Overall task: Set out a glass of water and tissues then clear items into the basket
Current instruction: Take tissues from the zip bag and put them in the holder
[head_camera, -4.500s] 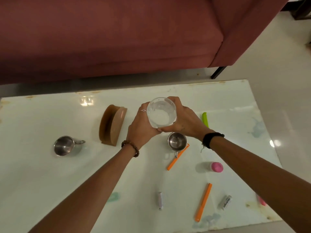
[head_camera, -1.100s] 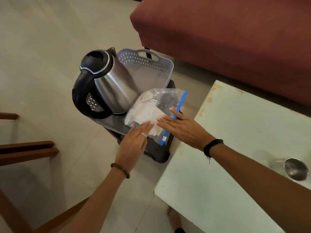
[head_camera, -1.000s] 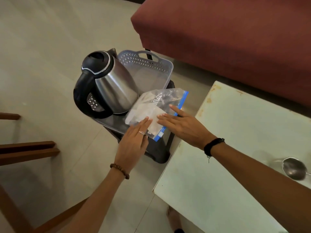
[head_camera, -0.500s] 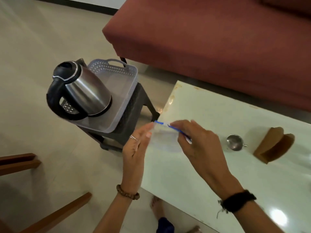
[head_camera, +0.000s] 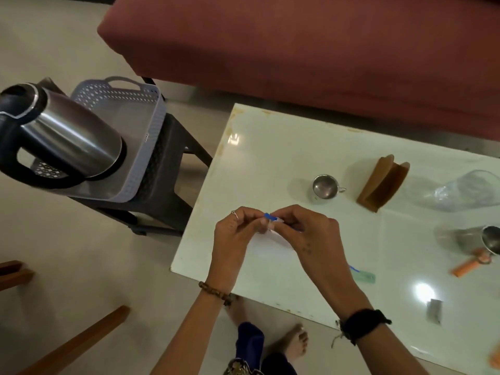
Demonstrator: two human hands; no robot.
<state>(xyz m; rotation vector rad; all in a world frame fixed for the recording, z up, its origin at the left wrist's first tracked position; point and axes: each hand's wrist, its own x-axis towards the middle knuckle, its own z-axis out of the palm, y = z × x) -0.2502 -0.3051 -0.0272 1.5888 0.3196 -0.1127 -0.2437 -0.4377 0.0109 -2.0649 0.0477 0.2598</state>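
The clear blue-zippered plastic bag point(head_camera: 273, 234) has left the lavender lattice basket point(head_camera: 151, 109). Now over the white table point(head_camera: 270, 158) — left hand point(head_camera: 235, 236) and right hand point(head_camera: 308, 234) both pinch its top edge.

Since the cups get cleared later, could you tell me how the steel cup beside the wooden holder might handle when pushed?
The steel cup probably slides easily on the glossy table. Standing upright, squat and thin-walled, it looks light, stiff and unlikely to tip.

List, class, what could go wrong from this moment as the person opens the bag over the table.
Both hands, left hand and right hand, pinch the blue zip strip; a sharp tug might tear the bag or scatter its contents. The glass stands near the right elbow's path, so it could be knocked.
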